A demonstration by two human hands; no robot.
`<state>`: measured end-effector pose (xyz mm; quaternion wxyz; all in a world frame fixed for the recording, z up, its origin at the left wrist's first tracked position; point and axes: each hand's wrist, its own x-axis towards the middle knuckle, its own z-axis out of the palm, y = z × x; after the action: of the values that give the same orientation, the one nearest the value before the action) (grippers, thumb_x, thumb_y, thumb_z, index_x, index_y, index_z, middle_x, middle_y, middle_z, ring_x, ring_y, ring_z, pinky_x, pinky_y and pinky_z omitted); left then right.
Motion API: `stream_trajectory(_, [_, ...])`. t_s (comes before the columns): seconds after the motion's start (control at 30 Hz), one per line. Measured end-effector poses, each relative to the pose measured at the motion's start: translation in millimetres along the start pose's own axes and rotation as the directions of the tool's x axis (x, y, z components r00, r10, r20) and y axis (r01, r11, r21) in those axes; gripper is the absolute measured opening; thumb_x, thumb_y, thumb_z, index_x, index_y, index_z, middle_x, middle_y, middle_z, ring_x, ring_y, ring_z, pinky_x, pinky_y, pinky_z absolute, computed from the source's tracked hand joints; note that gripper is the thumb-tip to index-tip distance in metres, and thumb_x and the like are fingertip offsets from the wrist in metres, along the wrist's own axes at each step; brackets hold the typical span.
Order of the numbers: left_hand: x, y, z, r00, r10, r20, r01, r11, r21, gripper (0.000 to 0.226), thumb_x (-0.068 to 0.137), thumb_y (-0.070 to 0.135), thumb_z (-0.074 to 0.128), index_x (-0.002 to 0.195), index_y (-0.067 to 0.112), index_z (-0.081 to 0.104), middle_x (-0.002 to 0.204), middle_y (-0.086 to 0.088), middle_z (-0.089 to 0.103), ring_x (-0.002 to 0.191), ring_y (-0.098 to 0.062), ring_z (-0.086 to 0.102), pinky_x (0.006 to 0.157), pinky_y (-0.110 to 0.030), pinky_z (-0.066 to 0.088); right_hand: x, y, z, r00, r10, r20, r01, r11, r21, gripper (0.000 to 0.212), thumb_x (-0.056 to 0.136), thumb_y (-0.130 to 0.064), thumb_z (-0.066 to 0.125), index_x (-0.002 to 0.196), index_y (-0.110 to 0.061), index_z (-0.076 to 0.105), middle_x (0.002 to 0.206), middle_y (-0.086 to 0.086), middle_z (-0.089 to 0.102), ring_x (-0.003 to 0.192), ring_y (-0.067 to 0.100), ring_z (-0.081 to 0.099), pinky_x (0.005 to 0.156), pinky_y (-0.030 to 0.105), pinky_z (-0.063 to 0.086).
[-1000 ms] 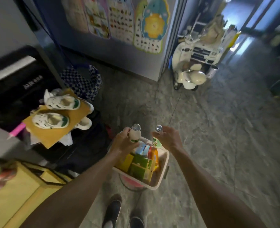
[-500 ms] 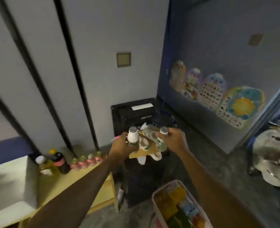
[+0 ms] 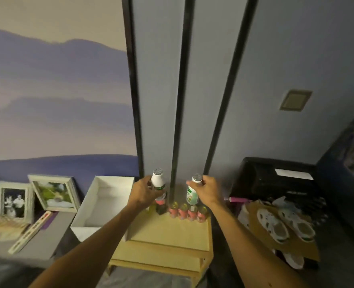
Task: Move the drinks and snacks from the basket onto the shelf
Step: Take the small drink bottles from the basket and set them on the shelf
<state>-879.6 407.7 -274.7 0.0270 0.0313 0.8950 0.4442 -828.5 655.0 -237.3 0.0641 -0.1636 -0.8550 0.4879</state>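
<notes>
My left hand (image 3: pixel 144 192) grips a small white bottle (image 3: pixel 157 181) with a silver cap, held upright. My right hand (image 3: pixel 208 191) holds a second white bottle (image 3: pixel 192 194) with a green label, also upright. Both hang above the back of the light wooden shelf (image 3: pixel 172 231). On the shelf's back edge stands a row of several small red-labelled bottles (image 3: pixel 187 212), with a dark bottle (image 3: pixel 161 205) to their left, just under my left hand. The basket is out of view.
A white open box (image 3: pixel 103 206) sits left of the shelf on a grey surface with two picture frames (image 3: pixel 53 193). A black crate (image 3: pixel 276 179) and white shoes on cardboard (image 3: pixel 284 226) stand to the right. Black vertical strips run up the wall behind.
The view has swung left from the basket on the floor to the shelf. Both hands carried their bottles up and over the shelf's back edge; the basket has dropped out of view.
</notes>
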Motion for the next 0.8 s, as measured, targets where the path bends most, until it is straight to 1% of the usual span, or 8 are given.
stream_trajectory(0.07, [7.2, -28.5, -3.2, 0.998, -0.056, -0.010, 0.055, 0.998, -0.003, 0.049, 0.071, 0.044, 0.096, 0.109, 0.028, 0.068, 0.094, 0.010, 0.072, 0.083, -0.015, 0.069, 0.067, -0.025, 0.049, 8.1, 5.1, 34.9, 0.997, 0.053, 0.049, -0.055, 0.998, 0.030, 0.032, 0.083, -0.052, 0.086, 0.093, -0.023, 0.077, 0.076, -0.006, 0.077, 0.064, 0.011, 0.076, 0.054, 0.030, 0.061])
stream_trajectory(0.17, [15.7, -73.2, 5.5, 0.988, -0.156, -0.006, 0.156, 0.988, -0.022, 0.054, 0.067, 0.046, 0.095, 0.111, 0.030, 0.069, 0.096, 0.010, 0.075, 0.088, -0.015, 0.073, 0.075, -0.033, 0.058, 16.4, 13.5, 76.2, 0.989, 0.106, 0.103, -0.112, 0.992, 0.061, 0.030, 0.084, -0.049, 0.085, 0.096, -0.023, 0.076, 0.074, 0.001, 0.077, 0.052, 0.017, 0.072, 0.037, 0.025, 0.048])
stream_trajectory(0.3, [18.9, -119.4, 33.9, 0.958, -0.284, -0.047, 0.281, 0.958, -0.060, 0.056, 0.070, 0.043, 0.094, 0.119, 0.029, 0.069, 0.098, 0.005, 0.077, 0.089, -0.018, 0.073, 0.078, -0.034, 0.059, 34.4, 50.5, 133.5, 0.986, 0.071, 0.153, -0.077, 0.997, 0.028, 0.024, 0.080, -0.041, 0.090, 0.081, -0.024, 0.075, 0.062, -0.009, 0.067, 0.055, -0.004, 0.061, 0.054, 0.020, 0.050])
stream_trajectory(0.37, [22.4, -140.7, 53.5, 0.942, -0.330, -0.067, 0.324, 0.942, -0.089, 0.054, 0.072, 0.040, 0.093, 0.118, 0.026, 0.070, 0.094, 0.005, 0.077, 0.086, -0.019, 0.072, 0.072, -0.031, 0.055, 45.1, 80.1, 164.4, 0.971, 0.111, 0.213, -0.117, 0.993, 0.018, 0.027, 0.078, -0.049, 0.087, 0.085, -0.026, 0.075, 0.066, -0.005, 0.072, 0.060, 0.008, 0.067, 0.064, 0.041, 0.057])
stream_trajectory(0.43, [27.5, -166.2, 75.2, 0.918, -0.390, -0.064, 0.382, 0.917, -0.112, 0.050, 0.073, 0.036, 0.093, 0.116, 0.025, 0.071, 0.091, 0.005, 0.076, 0.084, -0.018, 0.072, 0.071, -0.032, 0.055, 54.7, 112.1, 194.9, 0.959, 0.100, 0.266, -0.109, 0.994, 0.019, 0.028, 0.077, -0.051, 0.082, 0.087, -0.026, 0.076, 0.070, -0.003, 0.074, 0.069, 0.023, 0.072, 0.067, 0.049, 0.060])
stream_trajectory(0.53, [37.1, -207.3, 109.8, 0.891, -0.446, -0.088, 0.437, 0.894, -0.103, 0.054, 0.070, 0.045, 0.091, 0.116, 0.029, 0.068, 0.097, 0.007, 0.076, 0.089, -0.018, 0.072, 0.074, -0.037, 0.059, 61.4, 146.8, 230.7, 0.959, 0.083, 0.271, -0.089, 0.996, 0.010, 0.032, 0.077, -0.054, 0.080, 0.086, -0.024, 0.075, 0.073, -0.006, 0.074, 0.070, 0.019, 0.071, 0.068, 0.046, 0.061])
stream_trajectory(0.67, [48.7, -249.2, 144.1, 0.883, -0.462, -0.077, 0.450, 0.883, -0.136, 0.043, 0.078, 0.021, 0.093, 0.112, 0.017, 0.067, 0.093, 0.006, 0.071, 0.086, -0.019, 0.066, 0.064, -0.026, 0.046, 68.2, 182.2, 264.4, 0.960, 0.087, 0.266, -0.087, 0.996, -0.012, 0.029, 0.082, -0.049, 0.083, 0.086, -0.024, 0.069, 0.072, -0.007, 0.072, 0.068, 0.013, 0.064, 0.067, 0.037, 0.054])
stream_trajectory(0.8, [54.0, -288.2, 165.8, 0.885, -0.465, -0.021, 0.453, 0.872, -0.187, 0.046, 0.078, 0.010, 0.092, 0.115, 0.020, 0.067, 0.100, 0.004, 0.075, 0.095, -0.021, 0.071, 0.082, -0.040, 0.057, 71.4, 204.8, 285.5, 0.969, 0.049, 0.244, -0.051, 0.999, 0.002, 0.032, 0.081, -0.051, 0.082, 0.091, -0.022, 0.070, 0.079, -0.008, 0.071, 0.074, 0.013, 0.062, 0.070, 0.032, 0.052])
